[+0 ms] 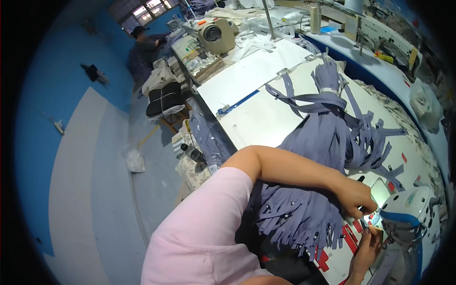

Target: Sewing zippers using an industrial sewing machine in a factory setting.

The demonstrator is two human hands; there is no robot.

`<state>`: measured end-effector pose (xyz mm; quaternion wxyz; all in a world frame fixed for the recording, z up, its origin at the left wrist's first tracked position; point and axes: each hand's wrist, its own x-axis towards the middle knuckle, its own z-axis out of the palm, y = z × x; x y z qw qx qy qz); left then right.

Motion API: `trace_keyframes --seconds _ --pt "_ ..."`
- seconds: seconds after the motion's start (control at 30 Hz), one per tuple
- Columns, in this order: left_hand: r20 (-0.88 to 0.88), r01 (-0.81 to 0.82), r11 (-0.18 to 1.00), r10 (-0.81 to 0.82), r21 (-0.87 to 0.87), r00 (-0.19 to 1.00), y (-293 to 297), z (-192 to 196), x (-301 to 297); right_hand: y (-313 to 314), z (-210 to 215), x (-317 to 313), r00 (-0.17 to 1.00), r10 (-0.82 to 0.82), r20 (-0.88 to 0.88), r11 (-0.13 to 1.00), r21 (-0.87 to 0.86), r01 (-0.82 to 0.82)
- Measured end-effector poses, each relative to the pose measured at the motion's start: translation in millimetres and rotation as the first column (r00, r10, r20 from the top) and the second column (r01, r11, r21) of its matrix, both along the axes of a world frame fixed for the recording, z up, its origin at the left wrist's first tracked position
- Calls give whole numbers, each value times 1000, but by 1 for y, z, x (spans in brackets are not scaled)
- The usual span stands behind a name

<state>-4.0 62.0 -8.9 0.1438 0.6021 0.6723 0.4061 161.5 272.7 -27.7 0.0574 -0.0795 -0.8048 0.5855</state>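
Note:
My left hand (355,197) reaches across a bundle of grey-purple fabric strips (316,137), its fingers curled down beside the lit needle area of a white and blue sewing machine (407,209). Just below it, my right hand (370,243) comes up from the lower edge, with its fingertips pinched close to the same spot. A small dark piece (364,223) shows between the two hands; it is too small to name. Whatever each hand grips is mostly hidden by the fingers. The strips hang over the table's near edge, with small dark bits at their ends.
Red pieces (350,240) lie on the white table (251,126) near my hands. A beige machine (216,35) stands farther back, and another sewing machine (384,35) at far right. A stool with a black cushion (165,99) is at left; a person (142,52) works beyond it.

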Motion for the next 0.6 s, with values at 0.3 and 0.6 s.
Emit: trace_keyframes --seconds 0.3,0.6 --pt "-280 -51 999 48 -2 959 -6 16 0 12 6 8 979 188 81 524 835 -170" --pt "-834 -88 996 69 25 547 -3 30 7 4 -1 -26 853 342 -394 603 789 122"
